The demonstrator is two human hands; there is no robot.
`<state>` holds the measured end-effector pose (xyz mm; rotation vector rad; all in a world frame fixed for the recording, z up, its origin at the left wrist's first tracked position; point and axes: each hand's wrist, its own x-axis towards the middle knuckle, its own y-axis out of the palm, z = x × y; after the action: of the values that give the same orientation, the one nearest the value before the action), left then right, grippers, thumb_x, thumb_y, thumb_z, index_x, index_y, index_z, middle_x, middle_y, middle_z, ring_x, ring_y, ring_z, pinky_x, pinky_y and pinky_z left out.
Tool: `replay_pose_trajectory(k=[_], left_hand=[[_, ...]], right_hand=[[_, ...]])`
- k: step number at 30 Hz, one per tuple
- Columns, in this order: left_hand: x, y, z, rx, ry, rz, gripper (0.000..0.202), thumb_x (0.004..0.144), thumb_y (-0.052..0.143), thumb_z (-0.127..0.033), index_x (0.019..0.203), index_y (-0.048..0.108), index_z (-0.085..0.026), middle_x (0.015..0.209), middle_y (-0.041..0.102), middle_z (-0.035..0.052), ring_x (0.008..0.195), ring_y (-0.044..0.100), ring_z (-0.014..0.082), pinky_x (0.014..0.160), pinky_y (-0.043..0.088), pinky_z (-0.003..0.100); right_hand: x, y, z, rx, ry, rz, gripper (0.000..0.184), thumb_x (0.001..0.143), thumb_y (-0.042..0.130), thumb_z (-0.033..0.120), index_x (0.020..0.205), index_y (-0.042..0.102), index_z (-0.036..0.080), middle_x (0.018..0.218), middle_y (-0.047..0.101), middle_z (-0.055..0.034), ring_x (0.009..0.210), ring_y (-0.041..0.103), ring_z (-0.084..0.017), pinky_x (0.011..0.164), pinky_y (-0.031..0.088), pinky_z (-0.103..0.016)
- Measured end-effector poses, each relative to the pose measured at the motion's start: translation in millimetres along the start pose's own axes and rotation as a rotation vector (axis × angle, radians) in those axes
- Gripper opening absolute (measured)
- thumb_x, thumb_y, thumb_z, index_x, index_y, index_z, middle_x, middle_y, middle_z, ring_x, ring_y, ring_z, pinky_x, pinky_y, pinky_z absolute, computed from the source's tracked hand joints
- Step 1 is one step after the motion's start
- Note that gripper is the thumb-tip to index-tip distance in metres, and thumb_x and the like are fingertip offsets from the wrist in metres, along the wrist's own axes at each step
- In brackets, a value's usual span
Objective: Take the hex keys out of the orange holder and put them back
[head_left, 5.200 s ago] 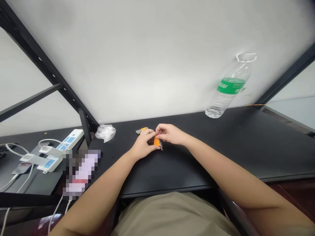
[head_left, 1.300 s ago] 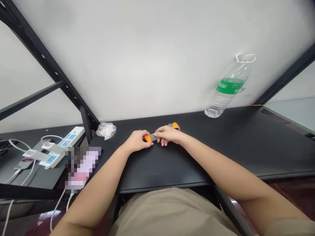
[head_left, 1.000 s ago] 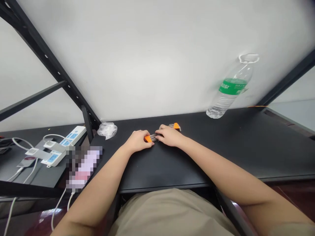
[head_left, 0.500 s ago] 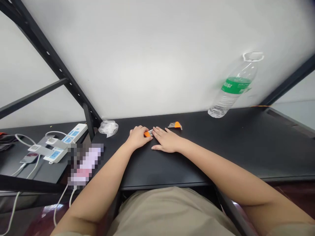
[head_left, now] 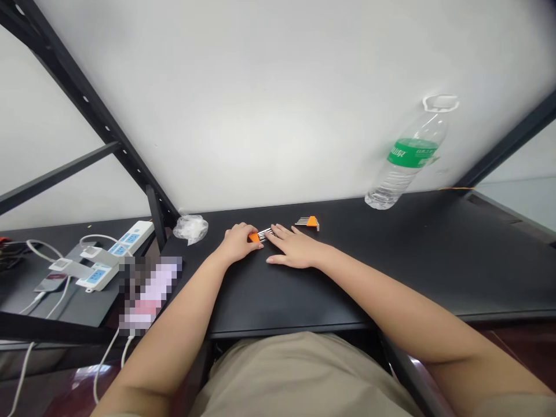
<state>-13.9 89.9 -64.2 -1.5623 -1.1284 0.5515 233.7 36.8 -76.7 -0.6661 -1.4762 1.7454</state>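
Note:
My left hand [head_left: 237, 242] is closed on the orange holder [head_left: 253, 237] of a hex key set, gripping it between thumb and fingers just above the black table. Several thin metal keys [head_left: 263, 234] stick out of this holder to the right. My right hand [head_left: 296, 248] lies flat, palm down, its fingers stretched out; the fingertips rest on or beside the far ends of the keys and hide them. Behind the right hand lies a second hex key set [head_left: 311, 222] with an orange holder, touched by neither hand.
A crumpled clear plastic bag [head_left: 191, 229] lies at the table's back left. A large clear bottle [head_left: 406, 156] with a green label stands against the wall. To the left are a black metal frame [head_left: 87, 98], a white power strip [head_left: 132, 237], cables and a blurred phone [head_left: 154, 292].
My left hand has shifted slightly left with the orange holder, and more of the keys' length shows between the hands. The right hand has stayed nearly in place.

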Motion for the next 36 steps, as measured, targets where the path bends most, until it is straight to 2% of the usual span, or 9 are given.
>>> replay_pose_trajectory(k=[4,12,15,19,24,29,32,36], left_hand=[[-1,1.6,0,-0.002,0.010,-0.008,0.046,0.080,0.076,-0.056,0.115,0.070,-0.027,0.116,0.068,0.0065,0.115,0.058,0.0293,0.096,0.043,0.040],[0,-1.9,6,0.033,-0.011,-0.007,0.040,0.083,0.073,-0.051,0.116,0.071,-0.028,0.120,0.068,0.0084,0.118,0.057,0.0322,0.097,0.042,0.043],[1,-5.6,10,0.003,-0.002,0.002,0.042,0.081,0.075,-0.050,0.117,0.072,-0.028,0.123,0.067,0.0088,0.120,0.056,0.0334,0.097,0.044,0.044],[1,-8.1,13,-0.064,0.028,-0.004,0.045,0.078,0.078,-0.046,0.117,0.072,-0.025,0.116,0.067,0.0105,0.111,0.061,0.0312,0.092,0.049,0.041],[-1,-6.7,8,-0.217,0.085,-0.094,0.049,0.074,0.081,-0.038,0.120,0.069,-0.022,0.112,0.067,0.0085,0.097,0.064,0.0259,0.089,0.053,0.041],[-3,-4.8,-3,-0.437,0.146,-0.138,0.046,0.076,0.080,-0.032,0.119,0.071,-0.023,0.116,0.065,0.0077,0.093,0.066,0.0210,0.090,0.056,0.039],[-1,-1.9,-8,-0.620,0.081,-0.115,0.045,0.076,0.079,-0.028,0.120,0.071,-0.022,0.117,0.066,0.0083,0.089,0.067,0.0188,0.086,0.057,0.038],[2,4.1,-13,-0.936,-0.039,-0.064,0.041,0.077,0.079,-0.024,0.116,0.070,-0.019,0.105,0.073,0.0081,0.090,0.070,0.0197,0.087,0.057,0.038]], right_hand=[[-1,0,4,-0.008,-0.035,0.003,0.098,0.093,0.034,0.084,0.165,0.030,0.018,0.172,0.014,-0.0185,0.159,0.011,-0.041,0.125,0.016,-0.063],[0,5,-2,-0.060,-0.031,-0.027,0.103,0.092,0.032,0.085,0.164,0.031,0.010,0.171,0.019,-0.0199,0.158,0.018,-0.039,0.125,0.022,-0.060],[-1,1,-7,-0.050,-0.028,-0.039,0.102,0.093,0.034,0.084,0.163,0.033,0.011,0.170,0.021,-0.0195,0.158,0.021,-0.039,0.125,0.025,-0.057],[-1,-8,-15,-0.017,-0.013,-0.065,0.092,0.096,0.038,0.078,0.158,0.044,0.010,0.166,0.032,-0.0203,0.155,0.030,-0.038,0.123,0.032,-0.052],[0,-15,-19,0.005,0.044,-0.124,0.071,0.101,0.042,0.066,0.148,0.057,0.015,0.158,0.048,-0.0177,0.146,0.044,-0.036,0.118,0.039,-0.049],[0,-18,-17,-0.077,0.012,-0.164,0.042,0.103,0.051,0.042,0.135,0.067,0.019,0.149,0.056,-0.0148,0.136,0.052,-0.033,0.107,0.044,-0.046],[1,-20,-17,-0.165,0.025,-0.193,0.030,0.103,0.049,0.029,0.119,0.074,0.020,0.137,0.062,-0.0142,0.125,0.056,-0.031,0.098,0.045,-0.043],[5,-21,-17,-0.252,0.046,-0.195,0.028,0.103,0.048,0.025,0.105,0.075,0.018,0.117,0.065,-0.0148,0.107,0.057,-0.028,0.087,0.044,-0.039]])
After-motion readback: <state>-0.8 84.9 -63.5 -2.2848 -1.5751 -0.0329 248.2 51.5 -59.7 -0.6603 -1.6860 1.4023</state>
